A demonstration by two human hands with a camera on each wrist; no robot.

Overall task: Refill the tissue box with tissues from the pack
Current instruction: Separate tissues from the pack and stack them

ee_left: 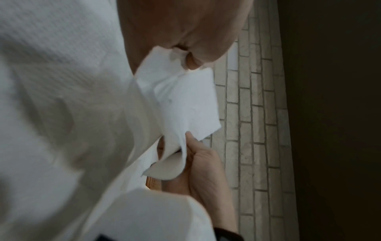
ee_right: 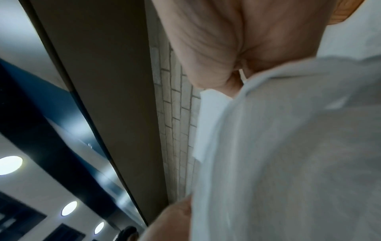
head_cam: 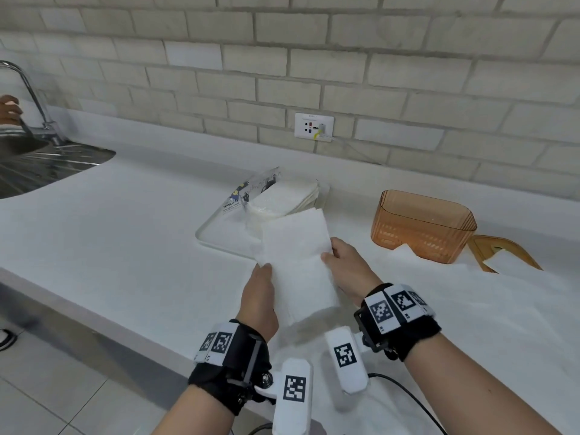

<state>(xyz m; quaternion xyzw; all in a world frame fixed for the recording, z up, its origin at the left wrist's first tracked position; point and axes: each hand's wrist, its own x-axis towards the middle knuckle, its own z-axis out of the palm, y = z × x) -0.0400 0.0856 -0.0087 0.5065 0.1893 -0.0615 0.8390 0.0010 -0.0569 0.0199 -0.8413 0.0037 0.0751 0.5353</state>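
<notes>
Both hands hold a white tissue sheet (head_cam: 295, 255) up above the white counter, in front of the pack. My left hand (head_cam: 260, 293) grips its left edge and my right hand (head_cam: 342, 262) pinches its right edge. The wrist views show the same tissue (ee_left: 185, 101) (ee_right: 288, 146) close up, caught between thumb and fingers. The opened tissue pack (head_cam: 276, 196), a clear wrapper around a white stack, lies on a clear tray (head_cam: 210, 233). The orange translucent tissue box (head_cam: 423, 227) stands open to the right. Its orange lid (head_cam: 502, 251) lies beside it with a tissue on it.
A steel sink (head_cam: 34, 164) with a tap (head_cam: 31, 98) is at the far left, where another person's hand (head_cam: 9, 109) shows. A wall socket (head_cam: 314, 125) sits on the brick wall. White tissue sheets (head_cam: 470, 293) lie spread on the counter at the right.
</notes>
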